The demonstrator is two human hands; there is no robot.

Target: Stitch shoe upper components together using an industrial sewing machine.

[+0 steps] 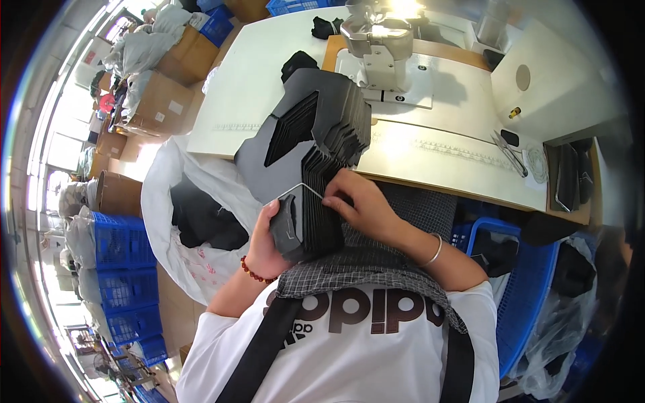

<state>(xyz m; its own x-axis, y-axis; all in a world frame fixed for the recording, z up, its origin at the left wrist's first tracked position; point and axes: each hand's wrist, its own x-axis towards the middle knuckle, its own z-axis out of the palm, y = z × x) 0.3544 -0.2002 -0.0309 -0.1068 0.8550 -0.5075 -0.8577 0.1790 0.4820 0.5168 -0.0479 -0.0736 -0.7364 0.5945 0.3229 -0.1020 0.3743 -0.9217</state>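
A thick stack of black cut-out pieces [272, 158] leans over the front edge of the sewing table against my lap. Its layers fan out on the right, and a long opening runs through the middle. Around the near end goes a thin white cord [302, 183], drawn to a peak on top. My left hand [265, 242] grips the near end from the left, thumb on the upper face beside a folded black piece [286, 220]. At the right side of the stack, my right hand [359, 205] is closed with fingertips pinching the cord.
A sewing machine [386, 54] stands on the white table [228, 87]. Scissors [510, 153] and a string coil [535, 164] lie at right. A white sack [161, 195] of black pieces is at left, a blue basket [531, 282] at right, stacked blue crates [124, 269] far left.
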